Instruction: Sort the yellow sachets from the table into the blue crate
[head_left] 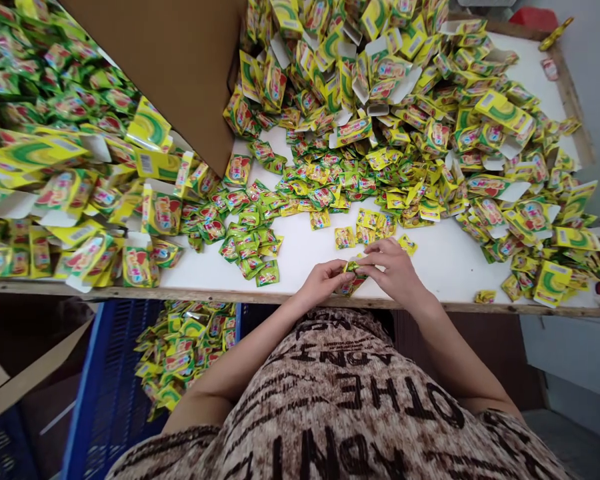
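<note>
Close to the table's front edge, my left hand (325, 280) and my right hand (393, 270) meet at a small yellow-green box (351, 287) with red print. The fingers of my left hand close on its left side. Thumb and fingertips of my right hand pinch at its top edge, partly covering it. Just beyond my hands lie several small yellow sachets (375, 223) and a single sachet (345, 237). A cluster of green sachets (250, 247) lies left of my hands on the white table (300, 257).
A large pile of yellow boxes (330, 60), many with flaps up, covers the back and right. A brown cardboard panel (175, 67) stands at the left, beside more boxes (65, 193) and green packets (55, 73). Below the edge, a blue crate (100, 373) holds yellow packets (183, 353).
</note>
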